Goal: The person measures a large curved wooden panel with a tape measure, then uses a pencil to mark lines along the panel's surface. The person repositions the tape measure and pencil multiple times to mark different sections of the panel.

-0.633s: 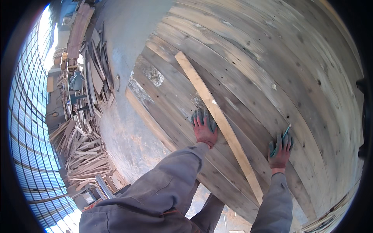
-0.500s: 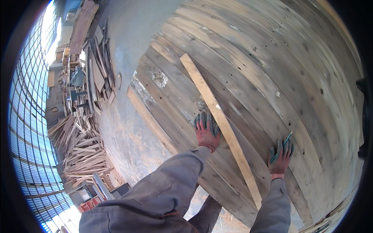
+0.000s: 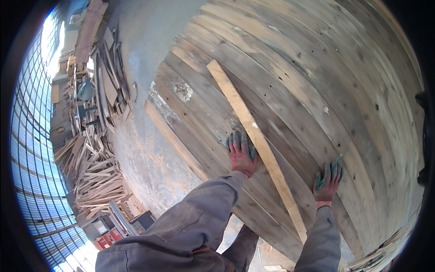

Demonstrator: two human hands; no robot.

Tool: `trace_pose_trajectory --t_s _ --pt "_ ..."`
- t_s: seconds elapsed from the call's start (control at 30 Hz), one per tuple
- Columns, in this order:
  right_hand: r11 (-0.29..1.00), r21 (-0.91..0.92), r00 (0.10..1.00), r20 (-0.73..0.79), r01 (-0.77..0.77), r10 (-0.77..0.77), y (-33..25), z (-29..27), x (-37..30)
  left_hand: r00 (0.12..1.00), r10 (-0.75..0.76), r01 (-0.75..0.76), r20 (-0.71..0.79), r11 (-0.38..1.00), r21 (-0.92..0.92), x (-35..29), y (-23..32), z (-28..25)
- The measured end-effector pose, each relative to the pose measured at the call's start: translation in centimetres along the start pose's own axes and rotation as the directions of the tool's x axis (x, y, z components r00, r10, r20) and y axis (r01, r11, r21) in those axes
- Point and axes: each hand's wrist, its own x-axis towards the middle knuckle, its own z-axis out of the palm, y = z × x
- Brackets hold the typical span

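Broad weathered wooden planks point(image 3: 297, 90) lie side by side beneath both hands, with knots, dark holes and a whitish patch. A narrow, lighter wooden strip point(image 3: 235, 99) rests slantwise across them. My left hand point(image 3: 242, 156), in a red and dark grey work glove, lies flat on the planks with its fingers extended, right against the strip's left edge. To the right of the strip, my gloved right hand point(image 3: 327, 183) rests on the planks and holds a thin teal pencil point(image 3: 336, 160) between its fingers, its tip pointing up and away.
Scrap wood point(image 3: 97, 177) is heaped along the left, with longer boards point(image 3: 106, 77) leaning above it. A red container point(image 3: 108, 238) stands at lower left. Concrete floor point(image 3: 145, 41) borders the planks; a barred window wall point(image 3: 38, 145) runs along the far left.
The view has shifted slightly, so the background sits a little differently. Both hands, the pencil and the strip keep nearly the same places on the planks.
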Motion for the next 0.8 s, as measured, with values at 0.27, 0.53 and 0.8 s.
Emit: trace_pose_trajectory --t_s 0.27,0.53,0.8 --pt "1.000 0.003 0.998 0.049 -0.031 0.030 0.8 0.4 -0.3 0.999 0.009 -0.009 -0.053 1.000 0.001 0.2 -0.7 2.2" --pt "0.998 -0.014 0.997 0.048 -0.062 0.063 0.9 0.5 -0.2 0.991 0.030 -0.018 -0.128 0.995 0.096 0.4 -0.8 3.0" --pt "0.997 -0.004 0.996 0.045 -0.079 0.079 0.9 0.4 -0.1 0.948 0.124 -0.147 -0.293 0.987 -0.060 0.4 -1.1 2.8"
